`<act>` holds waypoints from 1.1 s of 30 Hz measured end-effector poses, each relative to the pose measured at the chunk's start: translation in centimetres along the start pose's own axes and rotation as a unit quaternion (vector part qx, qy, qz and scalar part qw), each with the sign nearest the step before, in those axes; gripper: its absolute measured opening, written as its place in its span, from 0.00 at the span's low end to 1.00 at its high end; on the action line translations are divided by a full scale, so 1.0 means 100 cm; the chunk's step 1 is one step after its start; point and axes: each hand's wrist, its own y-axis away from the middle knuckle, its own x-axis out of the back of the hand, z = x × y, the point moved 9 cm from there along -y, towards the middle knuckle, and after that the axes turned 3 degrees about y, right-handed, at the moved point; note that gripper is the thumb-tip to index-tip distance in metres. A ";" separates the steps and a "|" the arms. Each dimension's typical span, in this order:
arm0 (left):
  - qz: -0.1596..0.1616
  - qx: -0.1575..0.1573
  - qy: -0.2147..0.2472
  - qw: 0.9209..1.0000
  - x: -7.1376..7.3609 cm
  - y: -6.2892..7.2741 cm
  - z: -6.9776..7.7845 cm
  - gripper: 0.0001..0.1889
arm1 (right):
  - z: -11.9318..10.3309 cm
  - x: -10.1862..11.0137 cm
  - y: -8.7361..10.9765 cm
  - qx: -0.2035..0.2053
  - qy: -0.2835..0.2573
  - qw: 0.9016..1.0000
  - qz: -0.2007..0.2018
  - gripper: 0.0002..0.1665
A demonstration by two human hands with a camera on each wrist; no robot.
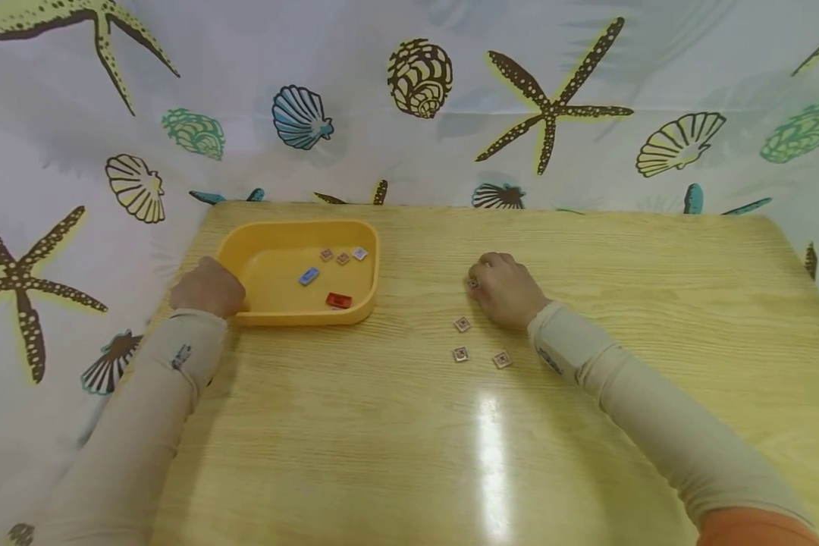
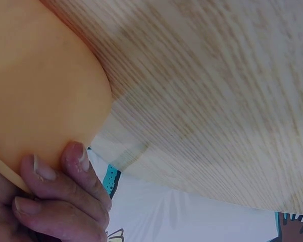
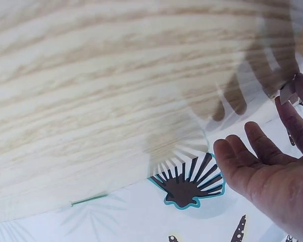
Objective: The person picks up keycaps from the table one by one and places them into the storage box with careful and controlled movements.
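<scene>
My left hand [image 1: 208, 288] grips the left end of a yellow plastic tray [image 1: 293, 319]; in the left wrist view its curled fingers [image 2: 65, 189] press against the tray's outer wall. To the right, my right hand [image 1: 505, 292] pinches a small square tile [image 3: 287, 93] between thumb and index finger, with the other fingers loosely bent. Three similar small square tiles [image 1: 462, 324] lie on the table in front of that hand. Inside the tray are a blue rectangular piece [image 1: 309, 276], a red rectangular piece [image 1: 339, 300], two brownish tiles [image 1: 327, 255] and a whitish tile [image 1: 360, 253].
A wood-grain table [image 1: 355, 425] carries everything. Behind it and along its left side hangs a white cloth [image 1: 355, 171] printed with shells and starfish. A bright light reflection falls on the tabletop near the middle.
</scene>
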 end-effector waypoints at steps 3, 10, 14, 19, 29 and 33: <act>-0.003 -0.002 0.001 1.000 0.000 -0.001 0.001 0.23 | 0.001 0.000 0.000 -0.003 -0.003 1.000 0.002 0.14; -0.009 0.004 0.005 1.000 0.000 -0.002 0.000 0.24 | 0.003 0.002 0.001 -0.008 -0.007 1.000 0.000 0.12; -0.008 0.007 0.004 1.000 -0.001 -0.002 0.000 0.24 | 0.002 0.002 0.001 -0.008 -0.007 1.000 -0.011 0.12; 0.004 0.002 0.002 1.000 -0.001 -0.001 0.000 0.23 | -0.001 0.002 0.001 0.001 -0.001 1.000 -0.008 0.11; 0.003 -0.004 0.006 1.000 0.002 0.003 0.003 0.23 | -0.039 0.028 -0.021 0.047 -0.013 0.999 -0.001 0.09; 0.000 -0.001 0.002 1.000 0.002 0.002 0.003 0.23 | -0.069 0.044 -0.035 0.071 -0.010 0.997 0.011 0.08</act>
